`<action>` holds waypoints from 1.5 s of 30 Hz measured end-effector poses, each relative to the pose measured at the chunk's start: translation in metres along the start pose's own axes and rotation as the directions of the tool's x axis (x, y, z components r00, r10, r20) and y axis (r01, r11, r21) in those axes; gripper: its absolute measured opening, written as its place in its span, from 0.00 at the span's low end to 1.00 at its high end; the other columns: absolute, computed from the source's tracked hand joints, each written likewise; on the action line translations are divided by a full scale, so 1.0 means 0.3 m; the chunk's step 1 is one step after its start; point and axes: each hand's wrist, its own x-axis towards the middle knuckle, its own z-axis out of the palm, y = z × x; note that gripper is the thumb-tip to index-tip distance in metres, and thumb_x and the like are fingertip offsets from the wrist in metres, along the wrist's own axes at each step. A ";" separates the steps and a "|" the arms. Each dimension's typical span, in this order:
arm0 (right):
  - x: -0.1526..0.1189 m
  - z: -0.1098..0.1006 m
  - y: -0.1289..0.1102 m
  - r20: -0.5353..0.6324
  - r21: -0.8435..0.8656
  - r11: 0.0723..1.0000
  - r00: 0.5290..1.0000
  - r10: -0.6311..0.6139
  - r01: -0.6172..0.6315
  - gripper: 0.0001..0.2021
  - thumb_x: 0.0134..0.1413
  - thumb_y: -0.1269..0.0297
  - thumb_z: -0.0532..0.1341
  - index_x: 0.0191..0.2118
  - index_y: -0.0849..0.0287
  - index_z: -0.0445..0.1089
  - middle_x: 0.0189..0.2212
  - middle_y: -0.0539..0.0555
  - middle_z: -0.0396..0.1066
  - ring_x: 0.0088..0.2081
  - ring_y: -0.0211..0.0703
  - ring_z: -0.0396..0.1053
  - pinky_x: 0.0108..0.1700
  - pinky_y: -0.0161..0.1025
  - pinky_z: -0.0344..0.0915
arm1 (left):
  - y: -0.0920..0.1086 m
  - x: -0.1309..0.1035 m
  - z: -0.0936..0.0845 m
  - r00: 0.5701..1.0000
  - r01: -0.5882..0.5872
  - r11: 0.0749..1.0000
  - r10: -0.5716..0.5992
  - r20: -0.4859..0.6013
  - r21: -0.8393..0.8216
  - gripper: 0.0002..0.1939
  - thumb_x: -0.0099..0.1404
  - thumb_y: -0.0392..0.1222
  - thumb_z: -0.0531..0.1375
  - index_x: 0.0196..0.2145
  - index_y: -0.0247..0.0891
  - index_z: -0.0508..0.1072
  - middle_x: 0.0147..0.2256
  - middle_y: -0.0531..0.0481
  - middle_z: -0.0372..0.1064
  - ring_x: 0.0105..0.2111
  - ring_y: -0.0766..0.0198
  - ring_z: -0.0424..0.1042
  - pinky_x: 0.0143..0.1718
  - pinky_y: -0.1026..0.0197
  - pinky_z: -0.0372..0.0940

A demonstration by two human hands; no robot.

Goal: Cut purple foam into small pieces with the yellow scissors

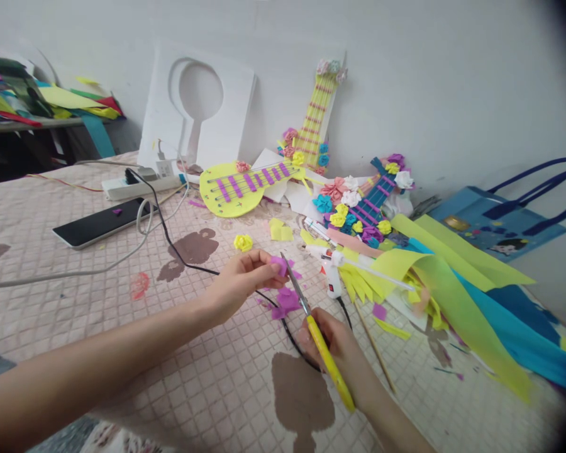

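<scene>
Between the thumb and fingers of my left hand (pixel 245 277) is a small piece of purple crepe paper (pixel 280 265). My right hand (pixel 331 336) is closed on yellow-handled scissors (pixel 324 355), whose blades point up and touch or nearly touch the purple piece. Below them, more purple paper pieces (pixel 287 303) lie on the quilted cloth. A yellow paper flower (pixel 243 243) sits just beyond my left hand. To the right of the scissors lies a white glue gun (pixel 331 277) with a black cord.
Paper-decorated guitar shapes (pixel 231 192) rest by the wall beside a white foam board (pixel 240 107). A phone-like black slab (pixel 104 223) and a power strip (pixel 141 185) lie left. Crepe strips (pixel 457 308), a wooden stick (pixel 375 349) and a blue bag (pixel 495 217) are right. Cords cross the cloth.
</scene>
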 end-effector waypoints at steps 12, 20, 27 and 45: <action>-0.008 0.006 -0.023 0.009 -0.030 0.999 1.000 0.017 -0.017 0.18 0.54 0.48 0.62 0.28 0.56 0.57 0.23 0.45 0.54 0.25 0.36 0.50 0.27 0.35 0.50 | 0.010 0.002 0.000 1.000 -0.003 1.000 0.003 -0.011 -0.006 0.11 0.57 0.41 0.68 0.28 0.34 0.70 0.29 0.50 0.74 0.30 0.67 0.75 0.39 0.61 0.70; -0.002 0.001 -0.008 -0.004 -0.011 1.000 1.000 0.015 -0.015 0.18 0.52 0.48 0.63 0.27 0.56 0.59 0.21 0.45 0.56 0.24 0.36 0.52 0.25 0.33 0.52 | 0.012 0.007 -0.010 1.000 -0.020 1.000 0.020 0.020 -0.014 0.10 0.60 0.41 0.67 0.28 0.34 0.70 0.29 0.51 0.74 0.31 0.67 0.75 0.39 0.63 0.71; -0.003 0.002 -0.007 0.018 0.032 0.999 0.999 0.032 -0.032 0.20 0.50 0.46 0.64 0.27 0.55 0.59 0.20 0.44 0.55 0.21 0.34 0.52 0.21 0.33 0.51 | 0.020 0.007 -0.009 1.000 -0.009 1.000 0.009 -0.010 -0.012 0.11 0.58 0.42 0.68 0.27 0.34 0.70 0.29 0.50 0.74 0.30 0.67 0.75 0.38 0.62 0.71; 0.013 0.080 -0.044 -0.115 0.506 0.861 0.993 0.010 0.050 0.17 0.47 0.57 0.70 0.34 0.56 0.61 0.22 0.42 0.57 0.22 0.31 0.52 0.23 0.31 0.51 | -0.086 -0.081 0.064 0.985 0.076 0.974 -0.107 0.137 0.214 0.12 0.60 0.46 0.66 0.28 0.35 0.71 0.38 0.48 0.73 0.39 0.63 0.70 0.46 0.61 0.63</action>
